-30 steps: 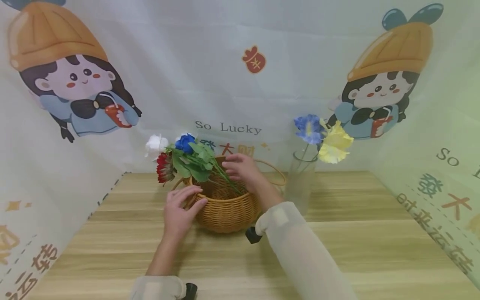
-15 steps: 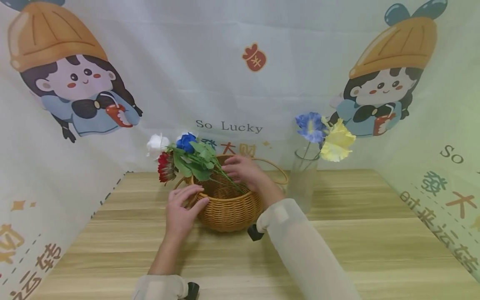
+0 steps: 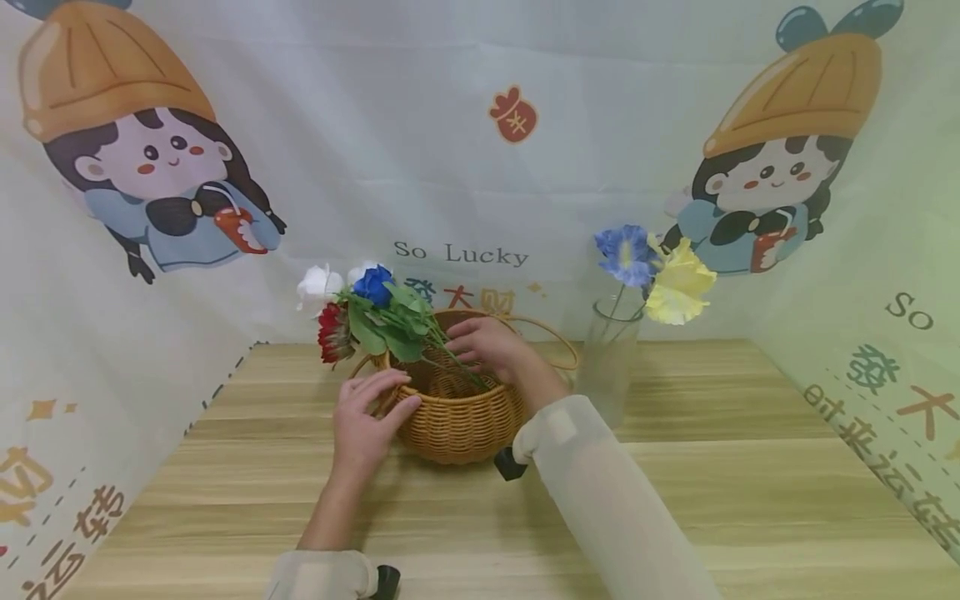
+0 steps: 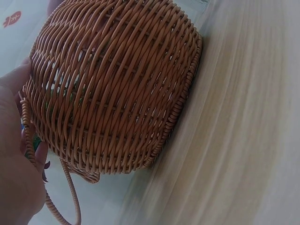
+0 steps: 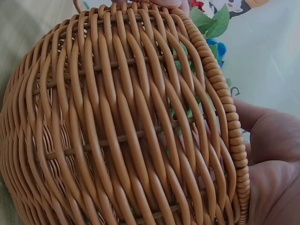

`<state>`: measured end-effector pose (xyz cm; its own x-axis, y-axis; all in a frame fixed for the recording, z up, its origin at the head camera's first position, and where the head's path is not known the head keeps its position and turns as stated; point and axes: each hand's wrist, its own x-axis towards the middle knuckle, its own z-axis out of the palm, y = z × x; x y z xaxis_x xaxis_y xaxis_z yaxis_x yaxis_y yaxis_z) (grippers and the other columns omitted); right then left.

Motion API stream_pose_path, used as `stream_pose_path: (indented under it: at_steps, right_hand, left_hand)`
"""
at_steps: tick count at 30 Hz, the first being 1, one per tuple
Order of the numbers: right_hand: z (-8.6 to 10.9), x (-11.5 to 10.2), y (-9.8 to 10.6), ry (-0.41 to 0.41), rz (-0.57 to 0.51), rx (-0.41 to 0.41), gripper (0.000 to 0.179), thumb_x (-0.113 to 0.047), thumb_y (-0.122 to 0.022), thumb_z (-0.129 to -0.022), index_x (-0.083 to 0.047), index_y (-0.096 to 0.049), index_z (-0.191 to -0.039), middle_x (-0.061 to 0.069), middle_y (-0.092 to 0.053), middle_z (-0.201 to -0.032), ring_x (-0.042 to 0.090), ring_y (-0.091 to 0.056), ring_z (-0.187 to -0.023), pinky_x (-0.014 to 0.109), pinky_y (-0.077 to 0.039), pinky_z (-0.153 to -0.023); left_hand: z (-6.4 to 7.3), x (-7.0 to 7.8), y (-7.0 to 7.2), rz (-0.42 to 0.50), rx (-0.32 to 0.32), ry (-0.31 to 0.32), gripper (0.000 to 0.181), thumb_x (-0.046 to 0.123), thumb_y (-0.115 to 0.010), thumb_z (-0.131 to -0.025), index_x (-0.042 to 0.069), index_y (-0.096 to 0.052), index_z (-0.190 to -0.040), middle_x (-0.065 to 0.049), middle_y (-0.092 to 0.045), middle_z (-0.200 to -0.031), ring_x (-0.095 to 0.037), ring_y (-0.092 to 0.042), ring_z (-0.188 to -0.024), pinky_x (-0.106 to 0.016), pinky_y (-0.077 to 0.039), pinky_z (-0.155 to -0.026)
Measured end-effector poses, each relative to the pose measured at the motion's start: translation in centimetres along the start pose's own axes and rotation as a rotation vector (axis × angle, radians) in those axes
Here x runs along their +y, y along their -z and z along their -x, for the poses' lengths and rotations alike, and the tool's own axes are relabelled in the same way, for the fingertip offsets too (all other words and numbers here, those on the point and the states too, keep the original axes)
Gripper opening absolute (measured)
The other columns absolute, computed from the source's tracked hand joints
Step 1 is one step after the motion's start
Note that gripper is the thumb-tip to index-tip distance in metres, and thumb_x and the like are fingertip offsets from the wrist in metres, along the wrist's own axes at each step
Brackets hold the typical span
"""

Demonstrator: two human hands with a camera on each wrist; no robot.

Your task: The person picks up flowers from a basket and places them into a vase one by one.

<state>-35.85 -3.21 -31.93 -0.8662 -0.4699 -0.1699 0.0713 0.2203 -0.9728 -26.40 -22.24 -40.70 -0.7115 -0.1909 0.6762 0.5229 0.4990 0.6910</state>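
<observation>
A round wicker basket [image 3: 459, 429] stands upright on the wooden table. My left hand [image 3: 365, 425] holds its left rim, the thumb on the near side and the other fingers beside the looped handle [image 4: 70, 185]. Artificial flowers lean out over the basket's left side: a white rose [image 3: 320, 287], a blue rose [image 3: 373, 286] and a red flower [image 3: 334, 333], with green leaves [image 3: 401, 329]. Their stems slant down into the basket. Over the right rim reaches my right hand [image 3: 495, 346], its loosely extended fingers against the stems; its thumb is hidden in the head view.
A tall clear glass vase [image 3: 609, 367] stands right of the basket, close to my right forearm. It holds a light blue flower [image 3: 626, 252] and a yellow flower [image 3: 681, 283]. A printed cloth [image 3: 450, 167] hangs behind and beside the wooden table [image 3: 712, 492].
The whole head view has shifted slightly, so everything appears a little farther right. Both hands, the basket and the flowers keep nearly the same places relative to each other.
</observation>
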Motion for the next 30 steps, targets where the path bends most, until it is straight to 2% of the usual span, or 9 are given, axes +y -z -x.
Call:
stream_pose_path:
  at_steps: [2, 5, 8, 10, 13, 18, 20, 24, 30]
  right_hand:
    - [-0.02, 0.06, 0.00, 0.003, 0.009, 0.009, 0.041, -0.008, -0.058, -0.096, -0.002, -0.052, -0.136, 0.015, -0.058, -0.132, 0.032, -0.052, -0.123, 0.044, -0.045, -0.096]
    - [-0.17, 0.19, 0.01, 0.029, 0.030, 0.031, 0.038, -0.007, -0.060, -0.095, -0.002, -0.057, -0.132, 0.014, -0.061, -0.128, 0.028, -0.057, -0.116, 0.037, -0.050, -0.084]
    - [-0.30, 0.29, -0.01, 0.056, 0.026, 0.052, 0.037, -0.005, -0.063, -0.093, -0.001, -0.059, -0.130, 0.015, -0.064, -0.122, 0.026, -0.061, -0.106, 0.030, -0.049, -0.070]
    - [-0.41, 0.37, 0.00, 0.067, 0.015, 0.065, 0.038, -0.004, -0.065, -0.091, 0.000, -0.060, -0.129, 0.015, -0.066, -0.117, 0.026, -0.062, -0.101, 0.028, -0.048, -0.066]
    - [-0.55, 0.49, 0.02, 0.075, 0.010, 0.090, 0.038, -0.005, -0.065, -0.091, 0.000, -0.060, -0.129, 0.014, -0.069, -0.111, 0.026, -0.063, -0.099, 0.029, -0.050, -0.072]
    - [-0.75, 0.70, 0.04, 0.107, -0.047, 0.114, 0.036, -0.004, -0.063, -0.093, 0.003, -0.059, -0.128, 0.022, -0.066, -0.113, 0.036, -0.060, -0.108, 0.041, -0.049, -0.089]
    - [-0.74, 0.73, 0.02, 0.128, -0.074, 0.121, 0.034, -0.003, -0.063, -0.093, 0.005, -0.059, -0.126, 0.023, -0.066, -0.112, 0.039, -0.059, -0.109, 0.042, -0.049, -0.089]
    - [-0.61, 0.78, 0.04, 0.163, -0.091, 0.138, 0.032, -0.003, -0.063, -0.093, 0.005, -0.060, -0.123, 0.017, -0.068, -0.107, 0.040, -0.060, -0.107, 0.035, -0.049, -0.084]
    - [-0.41, 0.95, 0.21, 0.198, -0.081, 0.134, 0.031, -0.006, -0.061, -0.094, 0.004, -0.061, -0.123, 0.015, -0.069, -0.110, 0.037, -0.058, -0.113, 0.040, -0.045, -0.095]
  left_hand:
    - [0.01, 0.02, -0.02, -0.004, -0.002, 0.002, 0.028, 0.014, -0.085, -0.075, 0.013, -0.075, -0.101, -0.001, -0.069, -0.114, -0.015, -0.046, -0.102, -0.034, -0.034, -0.088]
    - [0.01, 0.06, -0.01, -0.009, -0.005, 0.005, 0.028, 0.015, -0.085, -0.075, 0.013, -0.075, -0.101, -0.002, -0.069, -0.115, -0.015, -0.046, -0.102, -0.035, -0.034, -0.088]
    - [-0.01, 0.14, 0.00, -0.009, -0.005, 0.005, 0.028, 0.014, -0.085, -0.075, 0.013, -0.075, -0.101, -0.002, -0.069, -0.115, -0.016, -0.046, -0.102, -0.035, -0.034, -0.088]
    - [-0.04, 0.15, -0.02, -0.006, -0.004, 0.003, 0.028, 0.015, -0.085, -0.075, 0.013, -0.075, -0.101, -0.002, -0.069, -0.114, -0.015, -0.046, -0.102, -0.035, -0.034, -0.088]
    - [-0.07, 0.13, -0.04, -0.005, -0.001, -0.002, 0.029, 0.015, -0.085, -0.074, 0.013, -0.075, -0.101, -0.002, -0.069, -0.114, -0.016, -0.046, -0.102, -0.034, -0.034, -0.088]
    - [-0.05, 0.11, -0.01, -0.002, 0.003, -0.009, 0.028, 0.015, -0.086, -0.074, 0.013, -0.075, -0.100, -0.002, -0.069, -0.114, -0.015, -0.046, -0.102, -0.033, -0.033, -0.088]
    - [-0.01, 0.14, 0.03, 0.000, 0.003, -0.010, 0.028, 0.014, -0.085, -0.074, 0.013, -0.075, -0.100, -0.002, -0.069, -0.114, -0.015, -0.046, -0.102, -0.034, -0.033, -0.088]
    - [0.02, 0.23, 0.07, -0.003, 0.003, -0.009, 0.028, 0.014, -0.085, -0.075, 0.012, -0.075, -0.100, -0.003, -0.070, -0.113, -0.016, -0.046, -0.101, -0.034, -0.033, -0.088]
    - [0.00, 0.23, 0.04, -0.008, 0.002, -0.011, 0.027, 0.014, -0.085, -0.075, 0.013, -0.075, -0.100, -0.003, -0.070, -0.113, -0.015, -0.046, -0.100, -0.034, -0.033, -0.086]
